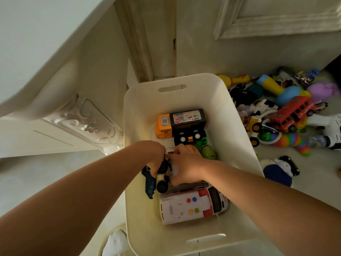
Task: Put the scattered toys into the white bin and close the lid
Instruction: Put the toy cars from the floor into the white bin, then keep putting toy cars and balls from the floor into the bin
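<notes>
Both hands reach into the bin [230, 115]. The left hand [154, 156] curls around a big-wheeled car [163, 175] mid-bin; the right hand [186, 164] grips its white body. An ambulance [191, 206] lies near the bin's near wall, a truck [181, 121] toward the far wall. More toys [287, 115] lie scattered on the floor beside its right wall.

Bin [228, 115] at centre holding truck [181, 122] behind ambulance [191, 206]; toy pile [287, 115] on floor [313, 174] to its right.
</notes>
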Available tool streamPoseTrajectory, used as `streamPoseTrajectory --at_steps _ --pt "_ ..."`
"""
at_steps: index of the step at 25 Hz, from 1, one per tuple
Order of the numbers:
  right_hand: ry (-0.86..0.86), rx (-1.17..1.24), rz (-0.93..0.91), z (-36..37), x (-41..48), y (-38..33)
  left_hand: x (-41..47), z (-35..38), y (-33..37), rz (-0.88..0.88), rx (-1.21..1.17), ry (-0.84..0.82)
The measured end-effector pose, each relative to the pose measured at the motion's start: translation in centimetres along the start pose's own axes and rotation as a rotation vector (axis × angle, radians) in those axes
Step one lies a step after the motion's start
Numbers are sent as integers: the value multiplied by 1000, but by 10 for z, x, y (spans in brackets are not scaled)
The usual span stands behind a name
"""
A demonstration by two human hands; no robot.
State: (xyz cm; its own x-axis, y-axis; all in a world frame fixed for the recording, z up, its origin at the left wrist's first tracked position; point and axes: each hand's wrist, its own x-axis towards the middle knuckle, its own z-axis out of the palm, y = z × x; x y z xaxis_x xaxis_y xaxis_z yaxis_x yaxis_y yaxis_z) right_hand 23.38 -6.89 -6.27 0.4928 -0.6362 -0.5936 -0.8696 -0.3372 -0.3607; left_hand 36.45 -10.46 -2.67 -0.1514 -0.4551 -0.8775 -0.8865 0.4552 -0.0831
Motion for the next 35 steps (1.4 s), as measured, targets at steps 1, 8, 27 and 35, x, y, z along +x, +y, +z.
streamPoseTrajectory --at_steps 1,8,27,35 --pt "23 35 -1 0 0 4 2 -1 -2 15 -57 1" --pt "175 -237 68 20 8 -21 8 1 8 38 14 -30" --pt "438 663 29 -105 -78 20 -40 -43 13 -151 -419 636" --pt "774 1124 348 -112 -177 136 -81 -93 141 527 -583 1102"
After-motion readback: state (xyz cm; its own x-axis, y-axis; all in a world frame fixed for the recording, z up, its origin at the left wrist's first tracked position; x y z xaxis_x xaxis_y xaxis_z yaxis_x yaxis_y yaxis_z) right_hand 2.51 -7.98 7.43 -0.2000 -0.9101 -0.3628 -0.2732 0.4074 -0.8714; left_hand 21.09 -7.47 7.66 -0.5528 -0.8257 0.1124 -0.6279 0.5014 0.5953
